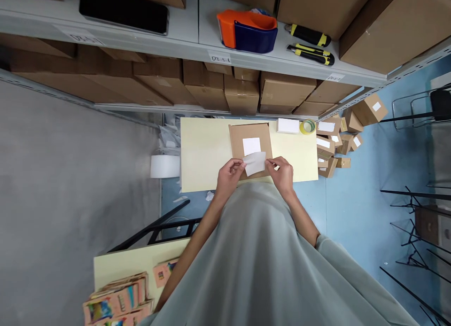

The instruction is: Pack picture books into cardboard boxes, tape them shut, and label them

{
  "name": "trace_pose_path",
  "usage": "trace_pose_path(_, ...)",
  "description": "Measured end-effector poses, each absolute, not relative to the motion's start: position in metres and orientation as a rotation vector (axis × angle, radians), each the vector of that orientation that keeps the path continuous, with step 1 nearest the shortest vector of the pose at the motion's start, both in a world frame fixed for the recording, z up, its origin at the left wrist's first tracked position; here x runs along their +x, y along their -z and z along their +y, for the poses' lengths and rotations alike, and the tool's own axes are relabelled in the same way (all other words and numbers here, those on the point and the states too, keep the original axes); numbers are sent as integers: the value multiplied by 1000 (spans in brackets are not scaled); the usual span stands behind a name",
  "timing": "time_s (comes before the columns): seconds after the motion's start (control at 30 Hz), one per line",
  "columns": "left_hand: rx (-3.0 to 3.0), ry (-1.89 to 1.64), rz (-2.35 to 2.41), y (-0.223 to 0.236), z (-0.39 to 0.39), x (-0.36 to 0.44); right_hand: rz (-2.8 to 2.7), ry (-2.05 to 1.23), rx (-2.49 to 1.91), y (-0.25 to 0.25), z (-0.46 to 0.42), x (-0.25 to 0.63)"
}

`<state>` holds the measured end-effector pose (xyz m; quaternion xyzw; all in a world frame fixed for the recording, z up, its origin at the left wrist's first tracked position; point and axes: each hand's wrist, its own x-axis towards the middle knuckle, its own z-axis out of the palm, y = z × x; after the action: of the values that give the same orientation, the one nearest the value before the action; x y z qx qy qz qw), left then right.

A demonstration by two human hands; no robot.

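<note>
Between my two hands a small white paper slip (255, 164) is held by its left and right edges. My left hand (229, 175) pinches its left side, and my right hand (281, 172) pinches the right side. Beneath the slip lies a flat brown cardboard box (237, 137) on the pale yellow table (204, 152). A white label (251, 145) sits on the box's top face, just beyond the slip, which overlaps its near edge from my viewpoint. Whether the slip touches the box cannot be made out.
At the table's back right are a white stack (288, 126) and a tape roll (307, 127). A shelf (197, 49) overhead bears cartons, a phone (123, 10), an orange-blue tape dispenser (248, 31) and utility knives (312, 53). Labelled boxes (326, 145) lie right; colourful packets (118, 300) lie lower left.
</note>
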<state>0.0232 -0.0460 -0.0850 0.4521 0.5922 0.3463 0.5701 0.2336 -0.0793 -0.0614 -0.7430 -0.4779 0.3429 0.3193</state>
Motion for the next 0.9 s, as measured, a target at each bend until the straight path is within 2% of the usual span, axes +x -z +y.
trace_pose_path(0.37,1000,-772,1350,73,-37,6,-1295,-988,-1795,56,-68,236)
trace_pose_path(0.9,979,-665,1275,68,-35,7,-1194,-1096,-1795,56,-64,230)
